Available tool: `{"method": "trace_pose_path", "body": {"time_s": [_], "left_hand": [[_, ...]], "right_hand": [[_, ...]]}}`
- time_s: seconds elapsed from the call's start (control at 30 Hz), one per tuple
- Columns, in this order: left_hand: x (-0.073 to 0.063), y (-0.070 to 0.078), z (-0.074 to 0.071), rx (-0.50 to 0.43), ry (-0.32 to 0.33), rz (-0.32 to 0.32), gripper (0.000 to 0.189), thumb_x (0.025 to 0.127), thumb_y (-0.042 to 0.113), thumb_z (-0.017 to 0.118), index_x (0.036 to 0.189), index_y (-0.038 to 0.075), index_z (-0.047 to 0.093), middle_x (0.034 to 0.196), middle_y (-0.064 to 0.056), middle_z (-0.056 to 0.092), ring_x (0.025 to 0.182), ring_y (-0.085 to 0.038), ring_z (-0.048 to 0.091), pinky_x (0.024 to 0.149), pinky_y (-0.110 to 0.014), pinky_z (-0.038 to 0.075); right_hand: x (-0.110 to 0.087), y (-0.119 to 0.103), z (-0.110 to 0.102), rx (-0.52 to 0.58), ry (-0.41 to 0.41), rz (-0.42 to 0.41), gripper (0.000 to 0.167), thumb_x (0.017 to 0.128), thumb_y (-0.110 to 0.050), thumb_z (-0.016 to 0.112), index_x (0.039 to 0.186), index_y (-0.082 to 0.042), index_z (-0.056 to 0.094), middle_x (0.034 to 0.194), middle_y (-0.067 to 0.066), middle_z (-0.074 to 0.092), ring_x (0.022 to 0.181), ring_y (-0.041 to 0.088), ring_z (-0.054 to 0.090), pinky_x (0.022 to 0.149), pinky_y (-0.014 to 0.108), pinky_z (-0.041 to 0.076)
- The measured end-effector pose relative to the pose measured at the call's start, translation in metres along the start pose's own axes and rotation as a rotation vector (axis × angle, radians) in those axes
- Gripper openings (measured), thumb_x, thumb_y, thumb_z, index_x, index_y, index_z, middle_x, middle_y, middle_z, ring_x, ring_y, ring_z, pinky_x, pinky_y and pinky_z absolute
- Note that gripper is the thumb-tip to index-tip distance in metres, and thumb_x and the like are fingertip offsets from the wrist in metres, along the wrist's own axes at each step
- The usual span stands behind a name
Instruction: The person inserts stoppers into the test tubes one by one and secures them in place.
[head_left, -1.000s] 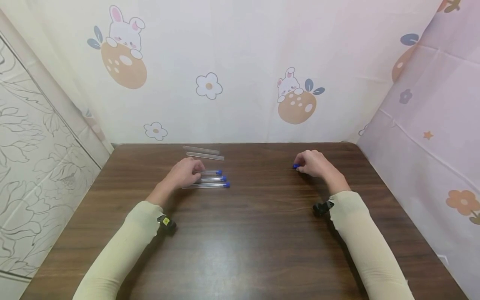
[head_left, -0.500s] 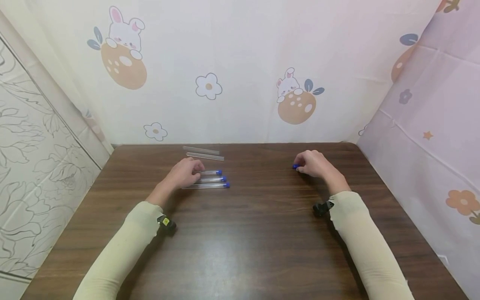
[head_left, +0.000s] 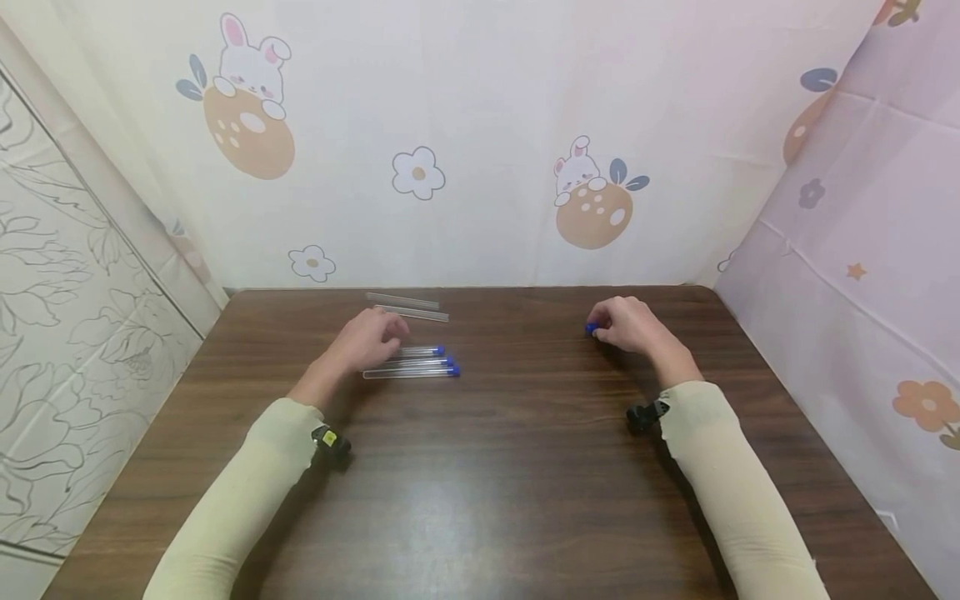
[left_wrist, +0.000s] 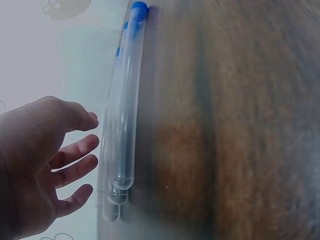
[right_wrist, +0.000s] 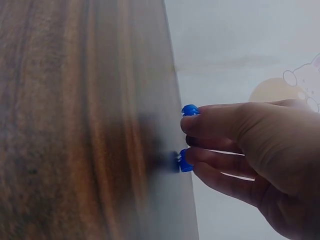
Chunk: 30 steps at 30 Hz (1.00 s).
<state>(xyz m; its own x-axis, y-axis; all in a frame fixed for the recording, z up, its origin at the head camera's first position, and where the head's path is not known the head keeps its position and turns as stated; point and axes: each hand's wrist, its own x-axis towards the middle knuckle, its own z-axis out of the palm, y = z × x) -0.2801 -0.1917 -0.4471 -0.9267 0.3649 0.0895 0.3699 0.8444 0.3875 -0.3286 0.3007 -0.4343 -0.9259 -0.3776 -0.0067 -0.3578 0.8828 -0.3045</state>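
Observation:
Three clear test tubes (head_left: 412, 373) with blue caps lie side by side on the table, caps to the right. My left hand (head_left: 369, 340) hovers over their rounded ends; in the left wrist view its loosely bent fingers stand apart from the tubes and hold nothing. Two uncapped clear tubes (head_left: 412, 314) lie behind that hand, one partly covered by it. At the right, my right hand (head_left: 628, 323) pinches a blue cap (right_wrist: 190, 110) at its thumb tip. A second blue cap (right_wrist: 185, 161) sits at its other fingertips; whether it also touches the table I cannot tell.
The brown wooden table (head_left: 480, 467) ends at a patterned curtain (head_left: 487, 208) behind the tubes. Another curtain (head_left: 862, 250) hangs along the right side, and a white panel with line-drawn flowers (head_left: 75, 275) stands at the left.
My left hand has lifted off the capped tubes and moved slightly back and left. The rearmost tube now lies closer to the others. My right hand has risen slightly with the blue cap.

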Motion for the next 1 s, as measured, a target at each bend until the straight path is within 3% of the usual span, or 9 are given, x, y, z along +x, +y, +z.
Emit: {"method": "trace_pose_path", "body": {"time_s": [0.2, 0.27, 0.37, 0.43, 0.5, 0.6, 1.0], "left_hand": [[0.003, -0.004, -0.008, -0.027, 0.012, 0.011, 0.027, 0.102, 0.011, 0.067, 0.126, 0.007, 0.079, 0.128, -0.020, 0.077, 0.126, -0.041, 0.069, 0.111, -0.062, 0.057], [0.012, -0.026, 0.000, -0.033, 0.043, 0.058, 0.026, 0.102, 0.017, 0.068, 0.124, 0.012, 0.080, 0.123, -0.016, 0.077, 0.121, -0.036, 0.070, 0.106, -0.056, 0.059], [0.015, -0.030, -0.003, -0.018, 0.058, 0.065, 0.026, 0.100, 0.017, 0.068, 0.123, 0.012, 0.080, 0.120, -0.016, 0.077, 0.118, -0.036, 0.070, 0.103, -0.057, 0.060], [0.015, -0.028, -0.006, -0.022, 0.061, 0.062, 0.026, 0.101, 0.017, 0.068, 0.124, 0.011, 0.080, 0.121, -0.016, 0.077, 0.119, -0.037, 0.070, 0.104, -0.057, 0.060], [0.006, -0.007, -0.020, -0.017, 0.034, 0.013, 0.028, 0.101, 0.011, 0.067, 0.126, 0.007, 0.079, 0.126, -0.021, 0.076, 0.124, -0.043, 0.069, 0.109, -0.063, 0.058], [0.004, -0.002, -0.025, -0.010, 0.026, -0.005, 0.029, 0.104, 0.010, 0.064, 0.129, 0.006, 0.078, 0.131, -0.022, 0.075, 0.129, -0.043, 0.069, 0.113, -0.062, 0.057], [0.005, -0.001, -0.029, 0.005, 0.047, -0.014, 0.030, 0.104, 0.009, 0.063, 0.131, 0.005, 0.077, 0.132, -0.024, 0.074, 0.130, -0.044, 0.068, 0.113, -0.062, 0.056]], "right_hand": [[0.001, -0.004, -0.007, 0.002, 0.021, -0.006, 0.021, 0.103, -0.008, 0.076, 0.121, 0.001, 0.080, 0.116, 0.021, 0.083, 0.107, 0.036, 0.077, 0.100, 0.061, 0.063], [0.000, -0.006, -0.011, 0.009, 0.027, -0.004, 0.021, 0.103, -0.007, 0.076, 0.122, 0.001, 0.080, 0.115, 0.022, 0.082, 0.105, 0.036, 0.077, 0.100, 0.061, 0.064], [0.000, -0.009, -0.016, 0.018, 0.033, -0.001, 0.021, 0.103, -0.006, 0.075, 0.123, 0.002, 0.080, 0.115, 0.023, 0.082, 0.104, 0.036, 0.077, 0.097, 0.059, 0.065], [0.000, -0.011, -0.019, 0.025, 0.034, -0.004, 0.021, 0.103, -0.006, 0.075, 0.123, 0.002, 0.080, 0.114, 0.023, 0.082, 0.103, 0.036, 0.077, 0.094, 0.057, 0.065], [0.000, -0.013, -0.023, 0.029, 0.037, -0.009, 0.021, 0.103, -0.005, 0.075, 0.122, 0.002, 0.080, 0.114, 0.022, 0.082, 0.101, 0.035, 0.077, 0.091, 0.055, 0.065], [0.001, -0.015, -0.028, 0.035, 0.035, -0.012, 0.020, 0.103, -0.005, 0.075, 0.121, 0.002, 0.080, 0.112, 0.022, 0.083, 0.100, 0.034, 0.078, 0.088, 0.053, 0.065], [0.006, -0.020, -0.036, 0.024, 0.052, -0.019, 0.020, 0.102, -0.005, 0.075, 0.121, 0.002, 0.079, 0.110, 0.021, 0.084, 0.099, 0.034, 0.079, 0.093, 0.059, 0.063]]}}
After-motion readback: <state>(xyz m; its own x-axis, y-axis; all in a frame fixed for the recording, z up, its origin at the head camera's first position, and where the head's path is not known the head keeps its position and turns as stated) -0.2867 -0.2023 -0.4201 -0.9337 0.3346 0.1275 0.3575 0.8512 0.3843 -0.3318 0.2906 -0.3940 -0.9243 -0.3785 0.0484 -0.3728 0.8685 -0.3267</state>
